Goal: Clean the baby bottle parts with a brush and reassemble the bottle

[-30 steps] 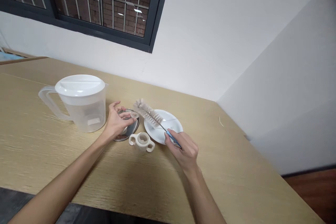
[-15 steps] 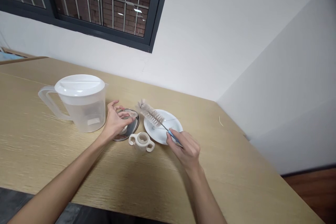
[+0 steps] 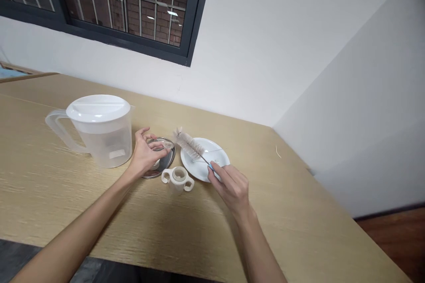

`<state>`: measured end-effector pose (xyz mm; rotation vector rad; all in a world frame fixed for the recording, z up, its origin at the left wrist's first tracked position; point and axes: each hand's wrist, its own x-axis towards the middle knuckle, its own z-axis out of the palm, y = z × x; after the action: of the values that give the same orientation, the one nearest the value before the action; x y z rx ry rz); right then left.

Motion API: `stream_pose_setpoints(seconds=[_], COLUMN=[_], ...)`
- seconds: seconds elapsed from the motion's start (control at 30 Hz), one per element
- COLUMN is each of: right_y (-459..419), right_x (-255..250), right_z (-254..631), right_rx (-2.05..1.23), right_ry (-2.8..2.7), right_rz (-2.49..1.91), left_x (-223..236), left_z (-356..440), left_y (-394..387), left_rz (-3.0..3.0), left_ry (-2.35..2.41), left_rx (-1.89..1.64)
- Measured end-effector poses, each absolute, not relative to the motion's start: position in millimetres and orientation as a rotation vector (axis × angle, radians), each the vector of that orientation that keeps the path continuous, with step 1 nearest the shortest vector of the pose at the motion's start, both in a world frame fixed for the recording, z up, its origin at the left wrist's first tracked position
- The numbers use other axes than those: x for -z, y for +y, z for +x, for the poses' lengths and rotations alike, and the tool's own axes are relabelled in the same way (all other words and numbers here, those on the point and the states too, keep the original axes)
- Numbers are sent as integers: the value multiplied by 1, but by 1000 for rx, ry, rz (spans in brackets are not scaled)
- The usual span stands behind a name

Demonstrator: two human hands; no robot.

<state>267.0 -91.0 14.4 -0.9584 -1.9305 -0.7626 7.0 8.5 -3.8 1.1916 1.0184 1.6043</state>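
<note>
Over the steel tray (image 3: 170, 159), the left hand (image 3: 145, 154) is hovering, fingers pinching a small clear piece (image 3: 168, 143). Right hand's (image 3: 234, 185) angling in from the right, fingers gripping the bristle brush (image 3: 191, 145), bristles partly over the white plate (image 3: 202, 169).

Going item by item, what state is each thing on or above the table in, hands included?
Pitcher: upright, lid on; contents unclear.
Two-handled cup: upright, top uncovered.
White plate: lying flat, partly behind the brush.
Metal tray: flat, partly covered by the left hand.
Brush: held, bristles raised.
Small clear piece: held by fingertips.
Left hand: pinching.
Right hand: gripping.
</note>
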Motion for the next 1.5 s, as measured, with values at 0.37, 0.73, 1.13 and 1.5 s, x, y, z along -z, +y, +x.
stream_pose_setpoints(seconds=[0.37,0.73,1.13,1.5], right_y=[-93,-92,-93,-93], right_x=[-12,-12,-13,-16], right_z=[258,265,263,268], right_rx=[629,651,707,730], right_ry=[-1967,-1787,-2023,-1874], right_rz=[-902,-980,-915,-938], left_x=[1,0,8,5], left_z=[7,6,6,6], left_y=[7,5,8,7], left_rz=[1211,1319,1543,1524], left_ry=[1032,1045,1095,1059], left_rx=[-1627,-1628,-1695,-1698])
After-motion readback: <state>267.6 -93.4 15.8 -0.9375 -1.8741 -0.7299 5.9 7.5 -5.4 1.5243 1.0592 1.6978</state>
